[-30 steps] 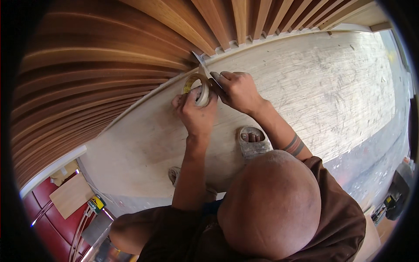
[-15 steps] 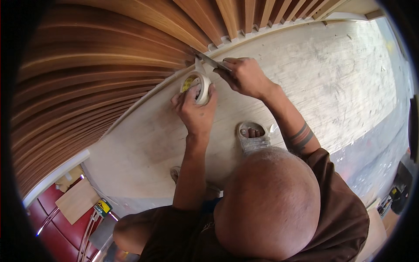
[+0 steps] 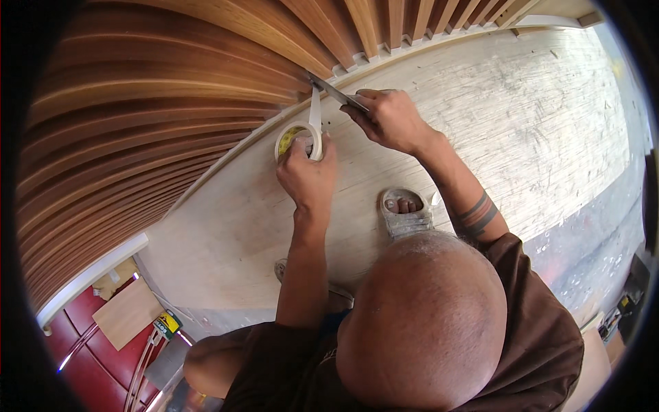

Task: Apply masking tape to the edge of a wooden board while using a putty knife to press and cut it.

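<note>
My left hand (image 3: 307,175) is closed around a roll of pale masking tape (image 3: 317,145), its fingers inside the yellow-lined core. From the roll a strip of tape (image 3: 315,108) runs up to the foot of the brown wooden slats (image 3: 206,86). My right hand (image 3: 391,118) grips a putty knife (image 3: 334,93), its thin flat metal blade pointing up and left. The blade's tip meets the top end of the strip, at the base of a slat. Fingers hide the knife's handle.
A pale wooden rail (image 3: 237,150) edges the slats. Below is a pale, scuffed board (image 3: 494,123), with a sandalled foot (image 3: 405,206) on it. At lower left lie a wood panel (image 3: 128,314) and a green-and-yellow box (image 3: 167,323) near a red surface (image 3: 86,353).
My left hand has drawn the roll slightly down and left, and a longer stretch of tape shows between it and the blade. The right hand and knife have shifted only slightly.
</note>
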`<state>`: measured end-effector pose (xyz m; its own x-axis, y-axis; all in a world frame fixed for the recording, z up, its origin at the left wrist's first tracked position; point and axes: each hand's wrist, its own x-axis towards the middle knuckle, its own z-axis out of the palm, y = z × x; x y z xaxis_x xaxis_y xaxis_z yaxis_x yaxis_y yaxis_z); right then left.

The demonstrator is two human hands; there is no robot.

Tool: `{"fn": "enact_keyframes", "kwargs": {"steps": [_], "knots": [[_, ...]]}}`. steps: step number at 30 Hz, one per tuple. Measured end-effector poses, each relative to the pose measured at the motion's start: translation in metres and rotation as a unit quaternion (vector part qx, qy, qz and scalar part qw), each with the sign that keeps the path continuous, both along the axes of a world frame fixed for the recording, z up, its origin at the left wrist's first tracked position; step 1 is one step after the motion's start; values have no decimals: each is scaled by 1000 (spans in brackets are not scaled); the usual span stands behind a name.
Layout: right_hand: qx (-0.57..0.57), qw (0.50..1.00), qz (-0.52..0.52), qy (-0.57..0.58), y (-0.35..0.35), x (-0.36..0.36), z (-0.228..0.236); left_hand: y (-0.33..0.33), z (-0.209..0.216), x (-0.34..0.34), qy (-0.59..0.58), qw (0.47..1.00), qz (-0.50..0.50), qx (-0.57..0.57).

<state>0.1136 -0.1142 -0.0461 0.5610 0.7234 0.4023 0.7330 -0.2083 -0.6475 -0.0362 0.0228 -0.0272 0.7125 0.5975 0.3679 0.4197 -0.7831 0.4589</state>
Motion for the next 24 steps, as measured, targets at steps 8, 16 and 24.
{"fn": "enact_keyframes", "kwargs": {"steps": [8, 16, 24], "knots": [[-41, 999, 6, -16, 9, -30, -5, 19, -4, -2, -9, 996, 82, 24], [-49, 998, 24, 13, -14, -53, -1, 21, 3, 5, 20, 993, 116, 17], [-32, 996, -74, 41, -12, -43, 10, 26, -3, 9, 14, 987, 159, -9]]}}
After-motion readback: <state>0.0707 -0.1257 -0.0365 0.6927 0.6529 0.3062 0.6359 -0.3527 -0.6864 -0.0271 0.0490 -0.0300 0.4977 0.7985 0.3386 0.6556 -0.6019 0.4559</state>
